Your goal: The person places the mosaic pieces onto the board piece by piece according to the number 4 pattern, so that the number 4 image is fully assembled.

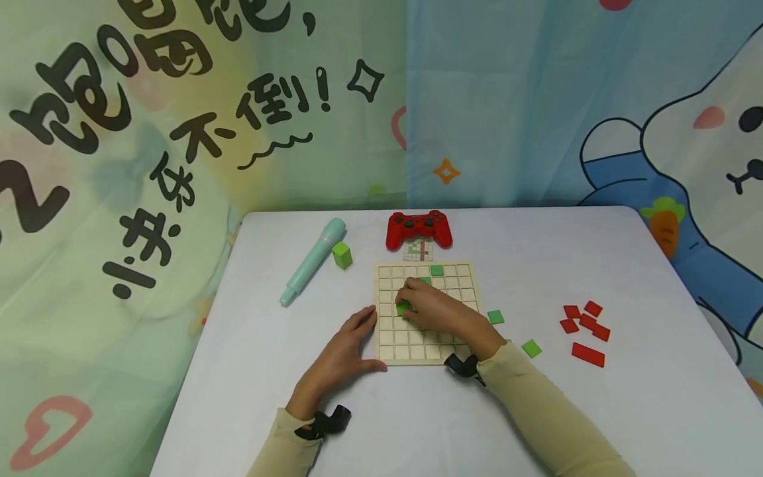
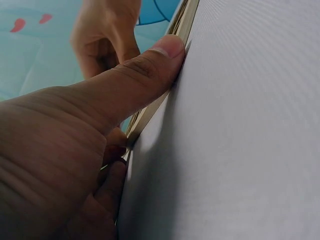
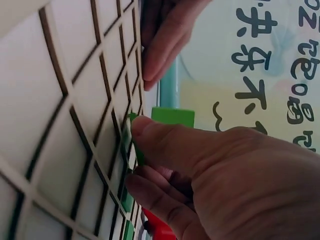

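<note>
A turquoise stick (image 1: 311, 265) and green cube (image 1: 342, 255) lie upper left of centre; below them the left hand (image 1: 342, 351), fingers extended, grips nothing at the grid board's (image 1: 386, 334) left edge, and the left wrist view shows its thumb against the rim. At centre, under the red gamepad (image 1: 419, 227), the right hand (image 1: 432, 309) pinches a green tile (image 3: 139, 155), its thin edge seen only from the right wrist. Rightward, white tabletop (image 1: 542, 265) separates the board from red tiles (image 1: 587, 354).
</note>
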Motion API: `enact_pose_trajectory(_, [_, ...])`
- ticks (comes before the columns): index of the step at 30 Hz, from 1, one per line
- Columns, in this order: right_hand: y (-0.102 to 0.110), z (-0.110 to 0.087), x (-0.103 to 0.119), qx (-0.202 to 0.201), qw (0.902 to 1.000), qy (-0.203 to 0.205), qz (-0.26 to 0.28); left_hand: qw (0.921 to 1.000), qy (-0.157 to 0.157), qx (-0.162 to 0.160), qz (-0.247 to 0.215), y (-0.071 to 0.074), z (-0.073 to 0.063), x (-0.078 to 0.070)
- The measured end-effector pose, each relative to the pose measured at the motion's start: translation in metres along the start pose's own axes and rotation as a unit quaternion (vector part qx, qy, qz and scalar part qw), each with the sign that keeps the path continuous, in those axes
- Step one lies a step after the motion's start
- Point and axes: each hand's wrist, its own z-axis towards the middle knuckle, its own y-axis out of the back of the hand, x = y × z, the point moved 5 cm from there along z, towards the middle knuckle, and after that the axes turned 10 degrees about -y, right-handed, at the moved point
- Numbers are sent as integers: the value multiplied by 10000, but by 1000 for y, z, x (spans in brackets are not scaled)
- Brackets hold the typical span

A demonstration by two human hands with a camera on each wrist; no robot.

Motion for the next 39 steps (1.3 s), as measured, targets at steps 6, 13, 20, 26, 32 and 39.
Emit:
enact_pose_trajectory(6, [-7,4,1,-6,9999,-59,-97,10000,-23,71,35,-1,-2,-2])
enact_pose_trajectory(13, [-9,7,-1,-31,9999,-111,100,9999,73,51,-83,0,-2,-3])
enact_pose_trajectory(20, [-11,7,-4,-131,9992,57,367,9998,150,39,-89,0,-3,-2])
enact_pose_trajectory(26, [-12,7,-7,-18,9986,-133,513,9998,124,16,-138,-1,-2,-2])
enact_pose_trajectory(32, [-14,9,-7,-3,9991,-114,416,9998,161,12,-74,-1,-2,-2])
enact_pose_trajectory(39, [5,4,-14,-158,9949,-545,832,9999,93,-14,-116,0,-1,-3])
